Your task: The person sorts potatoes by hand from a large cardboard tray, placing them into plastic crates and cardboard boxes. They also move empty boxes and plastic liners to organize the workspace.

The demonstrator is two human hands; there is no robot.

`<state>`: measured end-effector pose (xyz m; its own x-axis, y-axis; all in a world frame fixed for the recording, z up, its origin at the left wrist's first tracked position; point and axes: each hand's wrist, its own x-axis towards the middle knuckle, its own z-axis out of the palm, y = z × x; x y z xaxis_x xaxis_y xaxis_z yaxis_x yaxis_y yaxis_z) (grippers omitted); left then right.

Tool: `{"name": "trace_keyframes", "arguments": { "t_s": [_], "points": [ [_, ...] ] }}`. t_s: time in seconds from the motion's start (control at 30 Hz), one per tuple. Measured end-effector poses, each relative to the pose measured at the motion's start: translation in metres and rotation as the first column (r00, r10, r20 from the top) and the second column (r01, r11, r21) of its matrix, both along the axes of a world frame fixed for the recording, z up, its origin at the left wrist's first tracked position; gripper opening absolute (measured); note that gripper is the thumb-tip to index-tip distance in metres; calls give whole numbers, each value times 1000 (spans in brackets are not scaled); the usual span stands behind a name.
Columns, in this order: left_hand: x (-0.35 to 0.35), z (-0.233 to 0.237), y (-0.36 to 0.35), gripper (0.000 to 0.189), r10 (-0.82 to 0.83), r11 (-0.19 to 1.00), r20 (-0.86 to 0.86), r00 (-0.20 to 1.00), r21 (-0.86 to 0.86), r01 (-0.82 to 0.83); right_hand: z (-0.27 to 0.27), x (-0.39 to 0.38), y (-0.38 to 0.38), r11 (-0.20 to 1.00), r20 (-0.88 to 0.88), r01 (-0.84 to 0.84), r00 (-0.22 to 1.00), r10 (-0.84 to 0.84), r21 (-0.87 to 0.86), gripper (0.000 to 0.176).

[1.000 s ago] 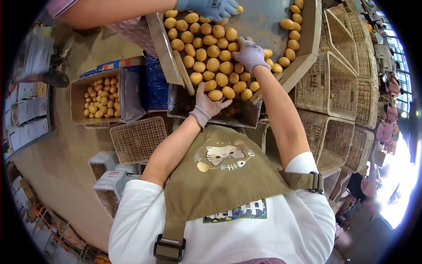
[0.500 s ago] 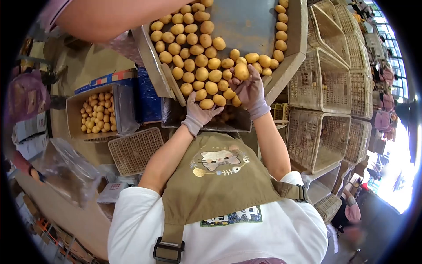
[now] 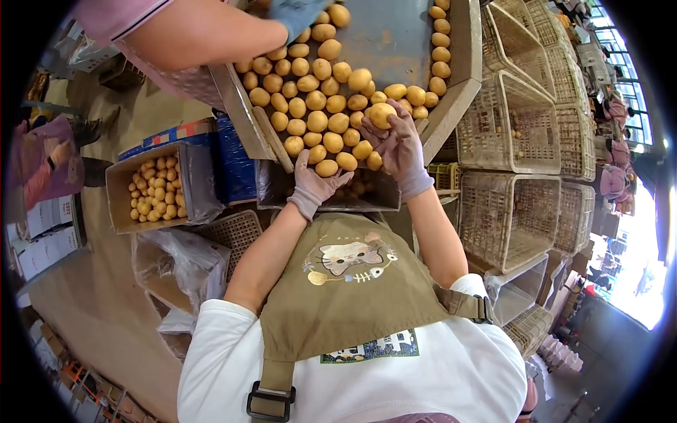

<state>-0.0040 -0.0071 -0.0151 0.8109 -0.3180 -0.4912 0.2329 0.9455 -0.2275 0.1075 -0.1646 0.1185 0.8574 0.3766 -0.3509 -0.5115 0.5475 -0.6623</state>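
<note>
Many yellow potatoes (image 3: 316, 121) lie on a metal tray with wooden side boards (image 3: 453, 116). My left hand (image 3: 315, 182), in a pale glove, is at the tray's lower edge with its fingers apart, against the lowest potatoes and holding none. To the right, my right hand (image 3: 400, 144), gloved too, grips a single potato (image 3: 381, 115) between thumb and fingers above the others. Under the tray's edge is a lined box (image 3: 271, 185) with potatoes in its shadowed inside, partly hidden by my hands.
A co-worker's arm (image 3: 211, 32) with a blue glove (image 3: 296, 14) reaches over the tray's upper left. A box of potatoes (image 3: 120, 190) stands left, above a plastic-lined box (image 3: 166, 268). Stacked plastic crates (image 3: 504, 218) line the right. Another person (image 3: 53, 158) is at far left.
The co-worker's blue glove has come into view over the potatoes. The plastic bag at left has moved right, over the empty basket. My hands have barely moved; the right one still holds a potato.
</note>
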Motion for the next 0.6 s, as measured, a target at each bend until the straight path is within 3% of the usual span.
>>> {"name": "trace_keyframes", "arguments": {
  "t_s": [0.1, 0.2, 0.3, 0.33, 0.37, 0.4, 0.43, 0.47, 0.53, 0.6],
  "points": [
    [-1, 3, 0, 73, 5, 1000, -6, 1000, 6, -5, 9, -6, 0, 1000, 56, 18, 998, -17, -7, 53],
    [-1, 4, 0, 72, 19, 1000, 42, 999, -20, -19, 12, -6, -5, 980, 179, -27, 982, 63, -197, 57],
    [-1, 6, 0, 71, 16, 1000, 68, 998, -12, -15, 13, -7, -7, 769, 578, 221, 784, 226, -601, 55],
    [-1, 2, 1, 72, 14, 1000, 67, 998, -11, -13, 46, 5, -20, 449, 709, 611, 281, 647, -652, 48],
    [0, 3, 0, 72, 13, 1000, 33, 999, 11, -14, 67, 28, -38, 358, 499, 735, -31, 866, -576, 43],
    [0, 7, 1, 71, 14, 999, -2, 1000, 34, -14, 72, 55, -58, 208, 363, 809, 7, 932, -550, 43],
    [-3, 9, 0, 71, 12, 998, -42, 999, 56, -9, 63, 81, -83, 280, 663, 860, 86, 744, -427, 44],
    [-2, 2, -2, 72, 10, 995, -114, 993, 103, 2, 68, 102, -102, 103, 728, 788, 499, 470, -607, 40],
    [-1, 6, -1, 73, 3, 996, -72, 997, 91, 3, 79, 114, -105, -319, 732, 901, 428, 530, -296, 38],
    [0, 6, -1, 73, 1, 996, -42, 999, 91, 3, 73, 96, -84, 72, 724, 930, 231, 650, -361, 41]
  ]
}}
